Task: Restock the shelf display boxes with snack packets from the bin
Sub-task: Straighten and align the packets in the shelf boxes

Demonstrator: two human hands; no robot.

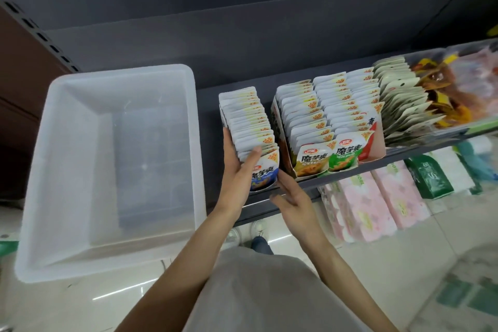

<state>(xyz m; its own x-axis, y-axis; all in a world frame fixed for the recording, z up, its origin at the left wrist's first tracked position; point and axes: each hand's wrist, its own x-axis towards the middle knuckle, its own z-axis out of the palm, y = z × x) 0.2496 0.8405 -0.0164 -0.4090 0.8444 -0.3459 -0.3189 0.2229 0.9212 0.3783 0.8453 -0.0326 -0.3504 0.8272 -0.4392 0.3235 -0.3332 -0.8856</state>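
While the translucent white plastic bin (107, 170) sits at the left end of the dark grey shelf (350, 170), the left hand (237, 175) grips the row of blue-and-white snack packets (250, 127) in its display box, thumb on top. The right hand (293, 199) hovers just beside, its grip released, fingers relaxed.

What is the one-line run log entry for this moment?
translucent white plastic bin: empty | left hand: holds blue-fronted packet row | right hand: open

"魔芋爽" on front snack packets (312, 162); "20%" on their corners.
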